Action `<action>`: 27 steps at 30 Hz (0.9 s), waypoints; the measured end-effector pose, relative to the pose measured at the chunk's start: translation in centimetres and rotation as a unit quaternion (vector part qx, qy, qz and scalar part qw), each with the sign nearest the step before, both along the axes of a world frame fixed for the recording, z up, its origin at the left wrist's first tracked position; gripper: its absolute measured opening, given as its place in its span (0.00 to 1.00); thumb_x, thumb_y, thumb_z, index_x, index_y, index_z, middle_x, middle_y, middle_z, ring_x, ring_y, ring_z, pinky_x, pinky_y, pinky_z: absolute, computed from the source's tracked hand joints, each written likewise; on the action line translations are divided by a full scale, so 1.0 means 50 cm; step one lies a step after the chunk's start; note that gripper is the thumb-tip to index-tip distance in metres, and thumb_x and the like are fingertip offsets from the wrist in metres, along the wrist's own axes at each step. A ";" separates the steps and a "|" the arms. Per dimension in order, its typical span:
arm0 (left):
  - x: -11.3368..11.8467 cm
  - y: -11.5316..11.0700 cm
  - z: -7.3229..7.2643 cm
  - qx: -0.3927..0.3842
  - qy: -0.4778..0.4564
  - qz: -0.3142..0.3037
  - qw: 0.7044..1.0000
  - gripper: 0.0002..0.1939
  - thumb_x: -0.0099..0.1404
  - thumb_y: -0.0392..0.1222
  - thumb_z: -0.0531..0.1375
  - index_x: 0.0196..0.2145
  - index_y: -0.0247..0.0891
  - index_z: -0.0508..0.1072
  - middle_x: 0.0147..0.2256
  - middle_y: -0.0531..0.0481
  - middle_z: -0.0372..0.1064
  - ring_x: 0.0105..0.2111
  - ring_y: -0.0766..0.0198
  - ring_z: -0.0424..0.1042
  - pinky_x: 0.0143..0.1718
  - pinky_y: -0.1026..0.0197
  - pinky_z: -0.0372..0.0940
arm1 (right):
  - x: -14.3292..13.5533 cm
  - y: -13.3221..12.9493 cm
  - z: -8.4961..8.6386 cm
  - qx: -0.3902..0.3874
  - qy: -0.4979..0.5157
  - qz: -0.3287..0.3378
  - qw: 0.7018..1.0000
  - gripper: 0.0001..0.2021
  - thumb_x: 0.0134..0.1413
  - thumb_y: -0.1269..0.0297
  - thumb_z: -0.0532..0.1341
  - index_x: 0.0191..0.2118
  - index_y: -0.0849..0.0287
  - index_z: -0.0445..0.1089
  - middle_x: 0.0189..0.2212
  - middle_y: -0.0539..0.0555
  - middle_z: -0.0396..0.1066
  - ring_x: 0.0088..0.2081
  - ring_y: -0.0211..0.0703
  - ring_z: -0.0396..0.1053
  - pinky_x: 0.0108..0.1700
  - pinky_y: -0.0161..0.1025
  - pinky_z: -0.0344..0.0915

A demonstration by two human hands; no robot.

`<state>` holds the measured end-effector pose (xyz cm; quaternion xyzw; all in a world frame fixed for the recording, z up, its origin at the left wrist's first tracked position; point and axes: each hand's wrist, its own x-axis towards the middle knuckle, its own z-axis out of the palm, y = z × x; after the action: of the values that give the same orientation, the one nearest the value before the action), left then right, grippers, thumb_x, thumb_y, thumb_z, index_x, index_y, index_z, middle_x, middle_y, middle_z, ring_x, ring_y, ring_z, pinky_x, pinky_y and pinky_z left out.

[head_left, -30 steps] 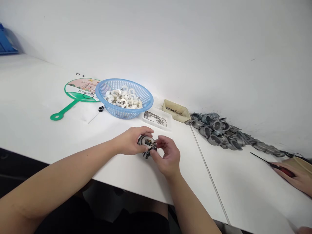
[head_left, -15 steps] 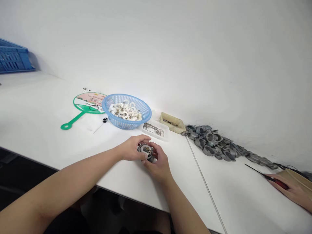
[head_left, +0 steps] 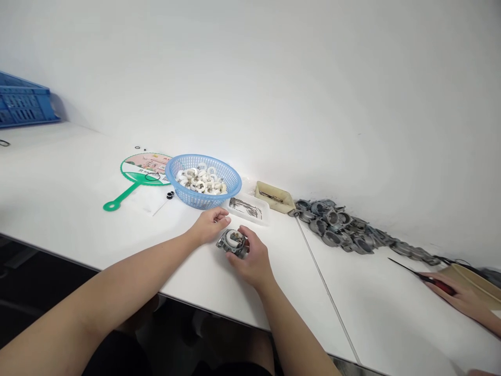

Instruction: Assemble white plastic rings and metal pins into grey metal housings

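Observation:
A round grey metal housing (head_left: pixel 226 245) with a white ring (head_left: pixel 234 238) inside it sits on the white table. My right hand (head_left: pixel 253 257) grips it from the right, thumb at the near side and fingers at the far side. Just up and left of the housing is my left hand (head_left: pixel 211 224), off the part, with its thumb and fingers apart and nothing seen between them. Beyond my hands stand a blue basket (head_left: pixel 188 197) of white rings and a white tray (head_left: pixel 263 215) holding thin dark pieces.
A green-rimmed fan (head_left: pixel 135 184) lies left of the basket. A beige bin (head_left: pixel 287 204) and a pile of grey housings (head_left: pixel 332 222) run along the wall. At right, another person's hand holds a screwdriver (head_left: pixel 442 285). A blue crate (head_left: pixel 27 104) stands far left.
My left hand has let go of the housing and moved up and left of it. My right hand still holds the housing, which now shows more fully.

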<state>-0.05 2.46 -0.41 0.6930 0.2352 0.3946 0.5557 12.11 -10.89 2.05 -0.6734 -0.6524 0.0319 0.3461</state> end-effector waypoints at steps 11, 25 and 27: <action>0.003 -0.004 -0.004 -0.007 0.030 0.037 0.999 0.18 0.53 0.51 0.57 0.34 0.33 0.71 0.27 0.51 0.67 0.28 0.64 0.65 0.34 0.61 0.62 | -0.010 -0.012 0.000 0.006 0.050 -0.059 0.997 0.30 0.34 0.65 0.64 0.50 0.60 0.62 0.45 0.57 0.68 0.45 0.48 0.67 0.48 0.44 0.65; -0.009 -0.012 -0.009 -0.052 0.077 0.041 0.995 0.21 0.49 0.54 0.60 0.35 0.35 0.71 0.25 0.54 0.65 0.28 0.64 0.64 0.32 0.63 0.60 | 0.320 -0.186 0.053 0.056 0.129 -0.405 0.904 0.42 0.29 0.57 0.68 0.56 0.54 0.56 0.44 0.53 0.68 0.38 0.42 0.70 0.40 0.39 0.68; -0.010 -0.013 -0.008 -0.051 0.078 0.039 0.995 0.21 0.48 0.54 0.60 0.35 0.35 0.72 0.25 0.54 0.65 0.27 0.65 0.64 0.32 0.63 0.60 | 0.386 -0.226 0.073 0.059 0.107 -0.469 0.875 0.42 0.29 0.57 0.67 0.56 0.56 0.56 0.46 0.57 0.66 0.41 0.45 0.69 0.42 0.42 0.67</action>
<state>-0.54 1.80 -0.82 0.6832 0.3243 0.3478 0.5543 31.41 -22.17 5.70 -0.8710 -0.2200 -0.1009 0.4276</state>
